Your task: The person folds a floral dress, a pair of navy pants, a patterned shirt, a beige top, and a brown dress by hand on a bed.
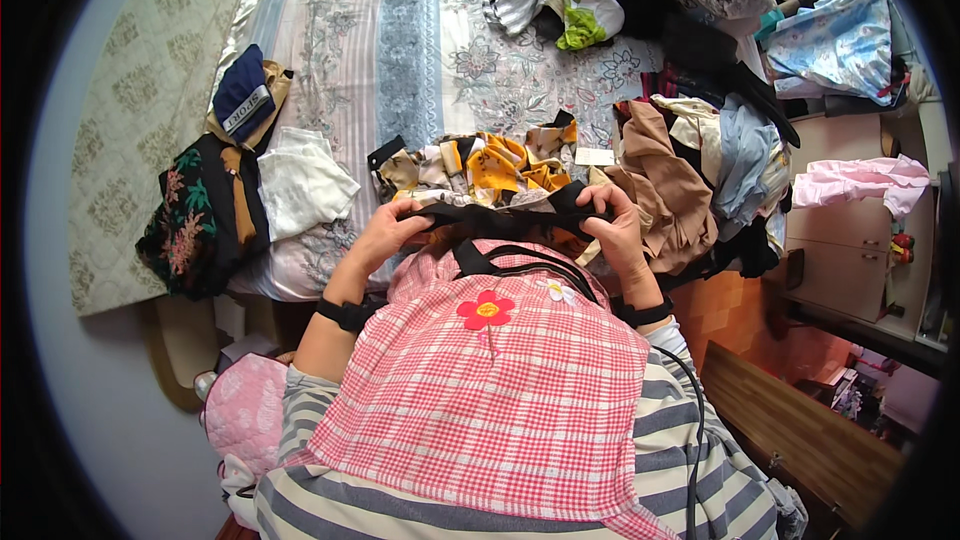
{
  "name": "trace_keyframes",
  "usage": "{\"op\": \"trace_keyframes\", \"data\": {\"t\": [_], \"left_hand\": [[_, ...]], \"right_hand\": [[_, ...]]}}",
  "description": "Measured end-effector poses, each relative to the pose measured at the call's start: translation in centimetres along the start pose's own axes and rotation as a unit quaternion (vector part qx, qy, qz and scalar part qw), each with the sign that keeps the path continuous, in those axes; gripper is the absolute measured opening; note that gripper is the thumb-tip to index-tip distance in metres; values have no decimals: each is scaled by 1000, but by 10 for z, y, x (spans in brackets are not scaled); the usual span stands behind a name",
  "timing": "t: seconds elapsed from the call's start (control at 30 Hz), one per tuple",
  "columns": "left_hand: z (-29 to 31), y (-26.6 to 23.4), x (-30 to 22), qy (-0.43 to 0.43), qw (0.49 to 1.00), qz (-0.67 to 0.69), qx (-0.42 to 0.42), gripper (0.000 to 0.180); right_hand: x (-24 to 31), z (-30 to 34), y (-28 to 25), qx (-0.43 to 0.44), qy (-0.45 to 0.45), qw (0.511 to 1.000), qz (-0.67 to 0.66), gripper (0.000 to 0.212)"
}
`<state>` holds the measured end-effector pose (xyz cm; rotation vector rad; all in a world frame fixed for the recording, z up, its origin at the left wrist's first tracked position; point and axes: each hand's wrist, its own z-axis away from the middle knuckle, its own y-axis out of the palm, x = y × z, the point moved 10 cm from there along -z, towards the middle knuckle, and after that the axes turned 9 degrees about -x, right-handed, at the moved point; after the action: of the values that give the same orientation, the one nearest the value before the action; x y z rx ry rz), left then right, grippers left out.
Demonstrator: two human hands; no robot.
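Both hands stretch the black waistband [500, 219] of a patterned garment [492, 162] in yellow, white, grey and black, close in front of my body. Whether it is a skirt or trousers I cannot tell. My left hand [390, 232] pinches the band's left end between thumb and fingers. At its right end, my right hand [615, 230] grips the band the same way. The rest of the garment lies bunched on the bed just beyond. A small white tag-like piece [594, 156] shows beside its right side.
Left on the bed [330, 30] lie a folded white cloth [305, 183], dark floral clothing [180, 215] and a navy cap-like item [242, 90]. Brown, cream and blue clothes [660, 185] pile up at right. A grey-and-green bundle [580, 15] lies farther back. Cabinets [835, 260] stand right.
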<state>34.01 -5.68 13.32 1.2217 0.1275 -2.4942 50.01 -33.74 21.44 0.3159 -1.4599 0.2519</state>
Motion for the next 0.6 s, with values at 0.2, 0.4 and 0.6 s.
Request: {"op": "trace_keyframes", "data": {"t": [0.2, 0.4, 0.6], "left_hand": [[18, 12, -59, 205, 972, -110, 14, 22], [54, 40, -109, 274, 949, -146, 56, 25], [79, 73, -136, 308, 936, -132, 106, 27]], "right_hand": [[5, 0, 15, 49, 45, 995, -80, 20], [17, -7, 25, 76, 95, 991, -53, 20], [18, -10, 62, 171, 21, 952, 251, 30]]}}
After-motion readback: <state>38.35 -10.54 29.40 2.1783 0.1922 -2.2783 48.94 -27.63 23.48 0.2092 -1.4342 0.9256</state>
